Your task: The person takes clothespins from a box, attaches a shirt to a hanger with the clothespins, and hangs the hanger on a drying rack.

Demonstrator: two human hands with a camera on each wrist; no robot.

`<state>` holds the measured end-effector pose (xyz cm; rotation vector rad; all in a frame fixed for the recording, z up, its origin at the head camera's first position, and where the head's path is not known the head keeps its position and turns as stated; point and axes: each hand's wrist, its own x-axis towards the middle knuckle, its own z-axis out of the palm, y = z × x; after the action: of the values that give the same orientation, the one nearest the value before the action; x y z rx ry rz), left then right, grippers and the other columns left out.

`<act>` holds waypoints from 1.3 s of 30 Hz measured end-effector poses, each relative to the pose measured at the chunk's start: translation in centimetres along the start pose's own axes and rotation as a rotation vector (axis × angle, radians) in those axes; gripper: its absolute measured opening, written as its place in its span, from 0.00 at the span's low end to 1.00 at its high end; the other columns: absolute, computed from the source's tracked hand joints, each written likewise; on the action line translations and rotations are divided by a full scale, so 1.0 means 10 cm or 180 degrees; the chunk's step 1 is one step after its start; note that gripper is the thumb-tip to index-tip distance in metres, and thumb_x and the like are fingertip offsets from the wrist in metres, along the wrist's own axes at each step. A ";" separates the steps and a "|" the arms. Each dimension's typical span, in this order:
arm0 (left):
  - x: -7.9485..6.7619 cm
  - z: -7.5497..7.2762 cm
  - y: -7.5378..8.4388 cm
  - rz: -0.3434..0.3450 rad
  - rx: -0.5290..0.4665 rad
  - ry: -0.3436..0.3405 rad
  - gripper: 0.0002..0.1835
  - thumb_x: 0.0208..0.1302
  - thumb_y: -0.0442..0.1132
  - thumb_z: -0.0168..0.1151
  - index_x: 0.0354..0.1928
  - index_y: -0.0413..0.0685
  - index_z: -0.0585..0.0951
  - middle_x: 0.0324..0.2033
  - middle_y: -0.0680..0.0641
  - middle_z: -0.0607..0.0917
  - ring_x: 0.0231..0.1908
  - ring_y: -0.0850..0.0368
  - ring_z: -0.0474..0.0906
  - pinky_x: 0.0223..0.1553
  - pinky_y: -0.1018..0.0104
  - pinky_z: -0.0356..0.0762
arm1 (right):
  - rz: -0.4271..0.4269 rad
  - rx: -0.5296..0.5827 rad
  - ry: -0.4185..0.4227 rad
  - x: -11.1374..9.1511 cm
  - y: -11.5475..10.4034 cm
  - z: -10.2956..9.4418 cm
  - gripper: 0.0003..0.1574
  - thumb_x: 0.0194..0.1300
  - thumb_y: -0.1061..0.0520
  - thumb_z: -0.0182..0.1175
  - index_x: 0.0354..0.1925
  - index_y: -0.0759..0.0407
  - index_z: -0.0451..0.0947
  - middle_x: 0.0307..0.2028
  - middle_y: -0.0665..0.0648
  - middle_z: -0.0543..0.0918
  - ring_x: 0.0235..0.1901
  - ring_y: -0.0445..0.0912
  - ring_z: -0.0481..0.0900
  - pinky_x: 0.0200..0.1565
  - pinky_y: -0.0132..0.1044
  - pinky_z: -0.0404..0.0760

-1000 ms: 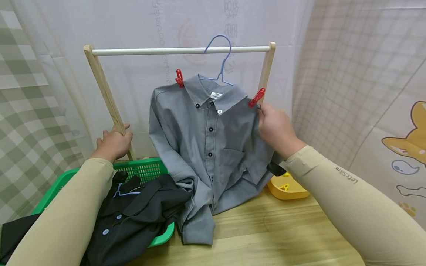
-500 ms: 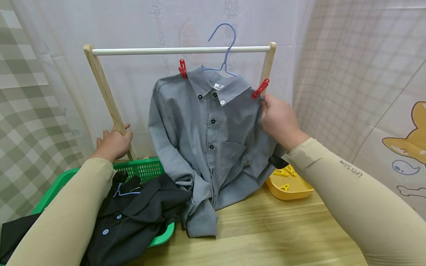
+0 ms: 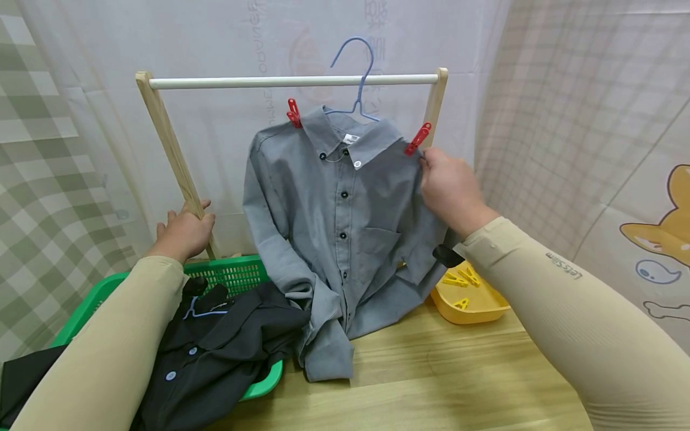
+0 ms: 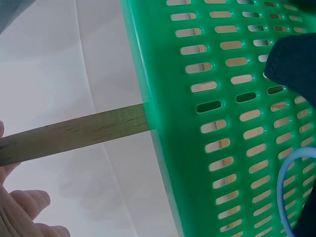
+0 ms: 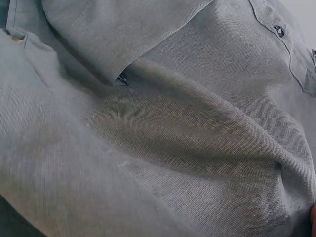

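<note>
Green basket [image 3: 237,275]: partly covered by a black shirt [image 3: 221,353].
Wooden post [image 3: 173,149]: held between thumb and fingers of the left hand [image 3: 182,233].
Grey shirt [image 3: 318,197]: hung on a blue hanger [image 3: 360,93], pegged at both shoulders by red clips [image 3: 417,139].
Hook: seen above the white bar [image 3: 226,83]; contact cannot be told.
Shoulder edge: pinched by the right hand [image 3: 453,188], just below the rightmost clip.
Yellow tray [image 3: 469,312]: partly hidden by the sleeve [image 3: 501,251]; yellow clips [image 3: 470,276] are held inside.

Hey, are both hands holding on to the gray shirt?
No, the right hand grips the gray shirt, while the left hand holds a wooden rack leg.
</note>
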<state>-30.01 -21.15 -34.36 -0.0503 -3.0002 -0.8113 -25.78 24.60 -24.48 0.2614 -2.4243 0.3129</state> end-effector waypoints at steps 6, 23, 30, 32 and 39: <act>-0.05 -0.12 0.10 -0.0025 0.0083 -0.0051 0.36 0.68 0.64 0.23 0.72 0.56 0.51 0.72 0.38 0.38 0.64 0.22 0.25 0.56 0.26 0.24 | 0.0060 0.0027 -0.0116 0.01 0.01 -0.03 0.15 0.72 0.53 0.40 0.35 0.59 0.70 0.23 0.62 0.75 0.24 0.58 0.74 0.26 0.46 0.69; -0.08 -0.17 0.19 -0.0041 0.0139 -0.0061 0.36 0.68 0.64 0.22 0.72 0.54 0.51 0.72 0.38 0.39 0.64 0.21 0.26 0.57 0.26 0.24 | -0.0220 -0.0279 -0.0466 0.04 -0.13 0.04 0.14 0.62 0.66 0.35 0.31 0.58 0.68 0.19 0.59 0.72 0.20 0.54 0.72 0.24 0.44 0.70; -0.07 -0.16 0.19 -0.0046 0.0133 -0.0020 0.36 0.68 0.64 0.23 0.72 0.54 0.51 0.71 0.37 0.42 0.64 0.21 0.27 0.57 0.26 0.24 | -0.0283 -0.0276 -0.0574 0.03 -0.24 0.11 0.15 0.58 0.68 0.35 0.32 0.58 0.69 0.23 0.59 0.75 0.22 0.53 0.75 0.26 0.47 0.73; -0.07 -0.16 0.19 -0.0044 0.0129 -0.0022 0.36 0.68 0.64 0.23 0.72 0.55 0.51 0.71 0.37 0.41 0.64 0.21 0.27 0.57 0.26 0.24 | -0.0300 -0.0282 -0.0587 0.04 -0.27 0.13 0.15 0.58 0.68 0.36 0.33 0.58 0.69 0.23 0.59 0.76 0.23 0.53 0.76 0.26 0.48 0.74; -0.06 -0.15 0.19 -0.0040 0.0125 -0.0006 0.36 0.68 0.64 0.23 0.72 0.54 0.51 0.71 0.36 0.42 0.65 0.22 0.28 0.57 0.27 0.24 | -0.0433 -0.0321 -0.0508 0.05 -0.39 0.16 0.13 0.58 0.68 0.37 0.31 0.57 0.68 0.22 0.58 0.75 0.24 0.55 0.78 0.27 0.51 0.75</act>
<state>-29.27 -20.30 -32.12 -0.0311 -3.0200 -0.7536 -26.09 20.39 -24.74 0.4179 -2.5543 0.1122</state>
